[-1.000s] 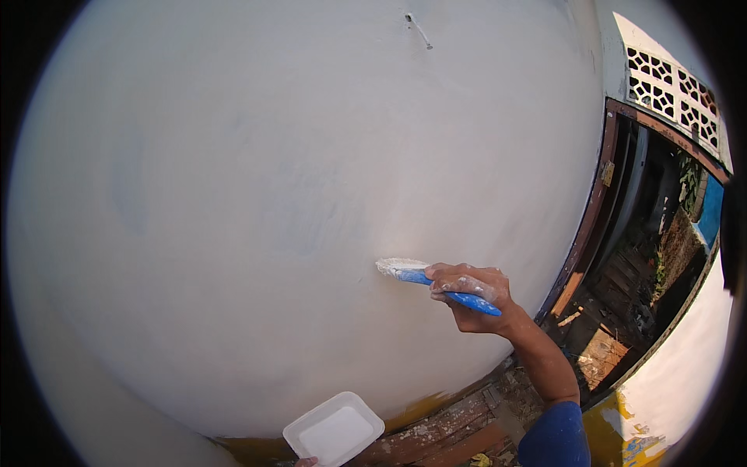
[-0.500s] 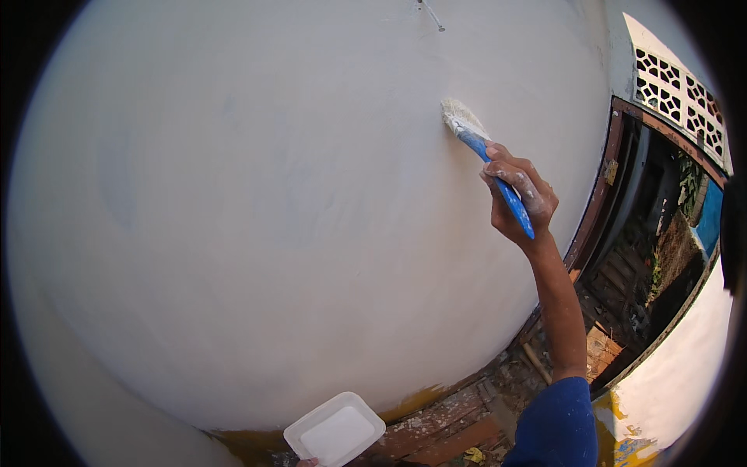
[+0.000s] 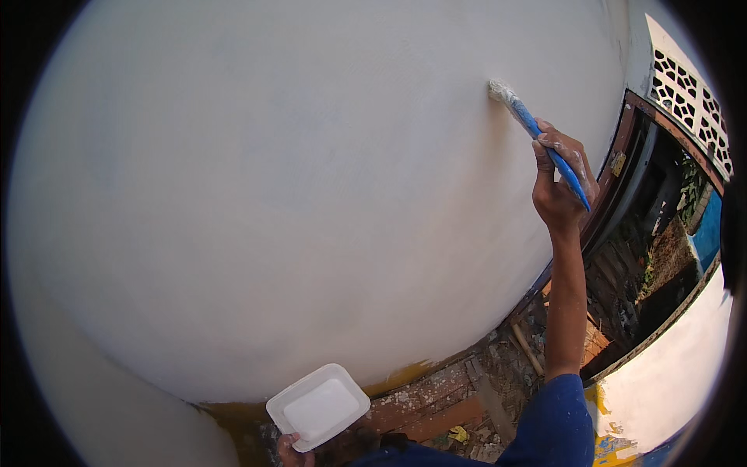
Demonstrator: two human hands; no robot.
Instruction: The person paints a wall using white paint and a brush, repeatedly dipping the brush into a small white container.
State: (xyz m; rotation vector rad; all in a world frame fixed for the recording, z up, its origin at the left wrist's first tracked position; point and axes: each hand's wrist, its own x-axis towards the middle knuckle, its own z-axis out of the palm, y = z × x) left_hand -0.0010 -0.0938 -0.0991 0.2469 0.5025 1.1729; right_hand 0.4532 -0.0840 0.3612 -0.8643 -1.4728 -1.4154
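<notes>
My right hand (image 3: 563, 173), spotted with white paint, is closed round the blue handle of a paintbrush (image 3: 527, 118). Its white-coated bristles touch the pale wall (image 3: 296, 187), high and right of the middle. Low down, my left hand (image 3: 294, 451) grips the near left rim of a shallow white plastic tub (image 3: 317, 405). White paint appears to cover the tub's bottom. Only a few fingers of that hand show; the rest is cut off by the lower edge.
On the right stands a doorway with a brown wooden frame (image 3: 620, 156), below white vent blocks (image 3: 689, 97). Planks and rubble (image 3: 436, 412) lie along the wall's foot, which has a yellow-brown band (image 3: 398, 378). A sunlit white wall (image 3: 661, 389) rises at the lower right.
My right hand has moved the paintbrush to the right and slightly up in the picture. The tub sits a little higher and further left, and more of my left hand shows.
</notes>
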